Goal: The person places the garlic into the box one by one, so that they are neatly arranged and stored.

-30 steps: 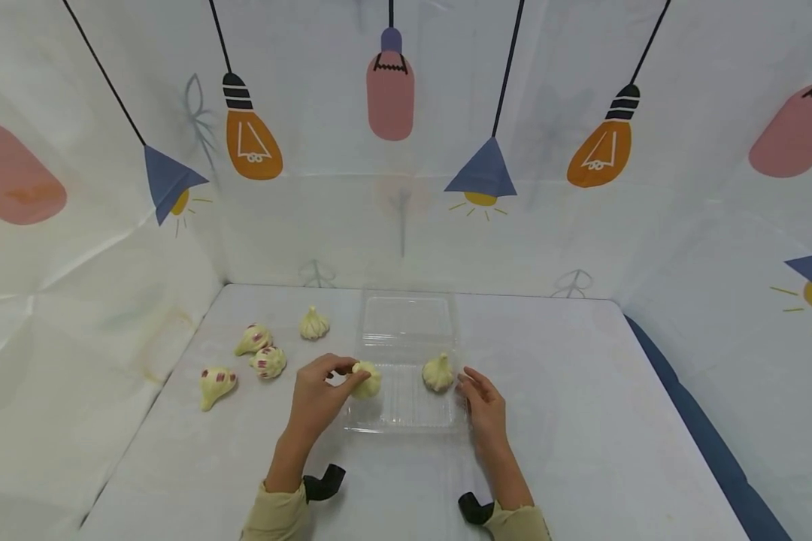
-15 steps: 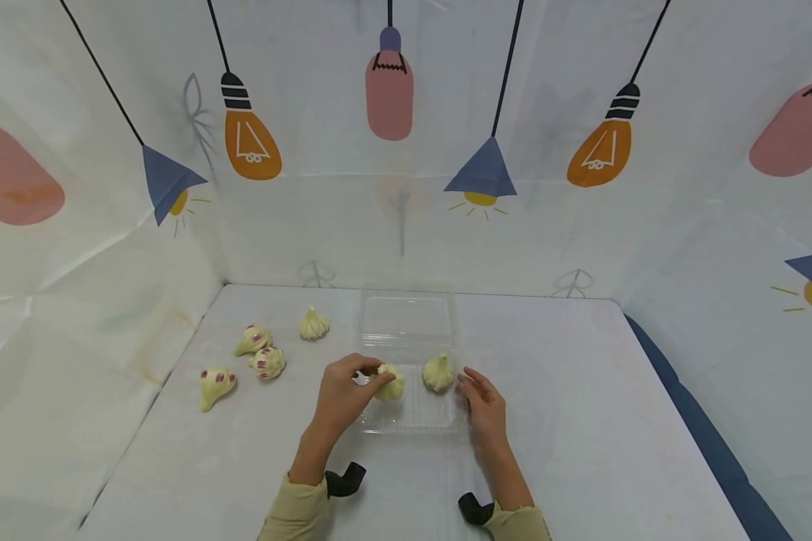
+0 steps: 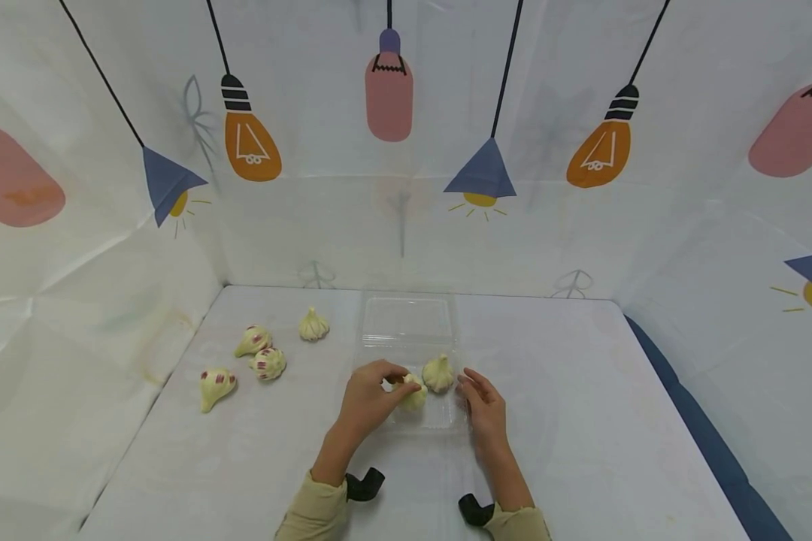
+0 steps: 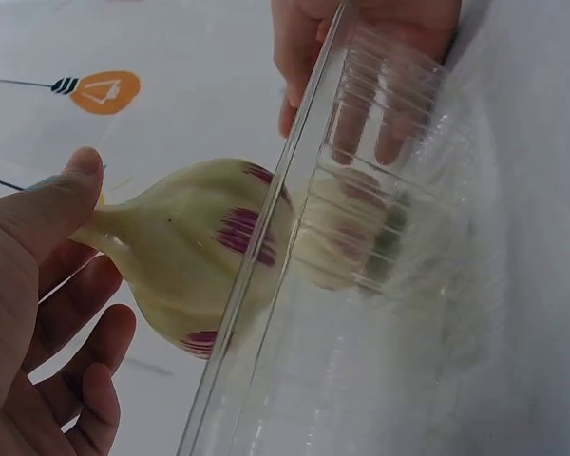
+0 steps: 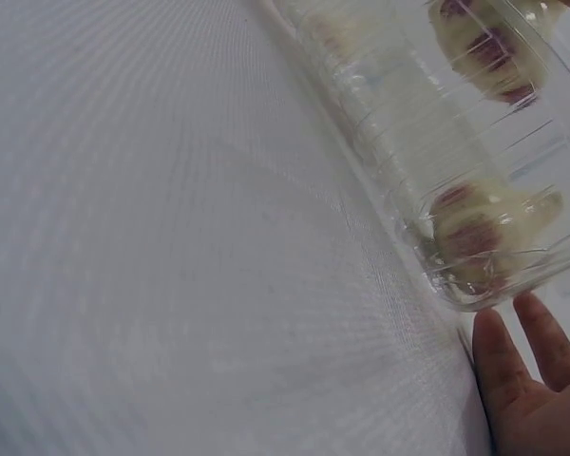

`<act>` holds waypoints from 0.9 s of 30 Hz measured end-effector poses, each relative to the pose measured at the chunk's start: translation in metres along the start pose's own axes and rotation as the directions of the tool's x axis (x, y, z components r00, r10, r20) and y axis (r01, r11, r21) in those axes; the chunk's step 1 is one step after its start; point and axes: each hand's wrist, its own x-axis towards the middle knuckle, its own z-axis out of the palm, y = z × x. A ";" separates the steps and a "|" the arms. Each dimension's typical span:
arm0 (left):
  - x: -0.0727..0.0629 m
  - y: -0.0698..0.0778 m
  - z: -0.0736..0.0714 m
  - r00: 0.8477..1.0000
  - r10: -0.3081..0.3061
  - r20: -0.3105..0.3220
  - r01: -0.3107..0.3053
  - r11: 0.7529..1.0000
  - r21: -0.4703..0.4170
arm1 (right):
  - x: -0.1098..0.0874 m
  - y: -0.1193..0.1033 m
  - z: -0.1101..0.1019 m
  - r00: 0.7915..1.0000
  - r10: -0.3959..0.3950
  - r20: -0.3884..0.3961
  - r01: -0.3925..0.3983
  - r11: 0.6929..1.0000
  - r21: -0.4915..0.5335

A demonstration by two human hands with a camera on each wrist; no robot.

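Garlic bulb [image 3: 415,396] hangs by its stem, pinched between thumb and fingers of the left hand [image 3: 371,392], over the clear container [image 3: 440,418], with a second bulb [image 3: 438,374] inside at 2 o'clock; floor contact can't be told. Step in hand reads as placing; next move probably calls for settling it beside its neighbour, then easing the pinch. Right hand [image 3: 485,408], fingers loosely extended, at 3 o'clock by the container's end; four more bulbs [image 3: 268,364] on the table [image 3: 582,451], 9 to 10 o'clock.
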 end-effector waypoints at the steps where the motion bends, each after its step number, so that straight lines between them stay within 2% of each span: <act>1: 0.000 0.000 0.002 1.000 0.004 0.002 -0.004 1.000 0.004 | 0.000 0.000 0.000 1.000 -0.001 0.000 0.001 1.000 0.002; 10: 0.002 -0.001 0.015 0.999 0.043 0.018 -0.044 0.999 0.025 | 0.000 0.000 -0.001 1.000 -0.006 0.011 0.006 1.000 0.010; 27: 0.005 0.002 0.031 0.995 0.006 0.102 -0.012 0.998 0.056 | -0.001 -0.002 -0.002 1.000 -0.006 0.017 0.006 1.000 -0.009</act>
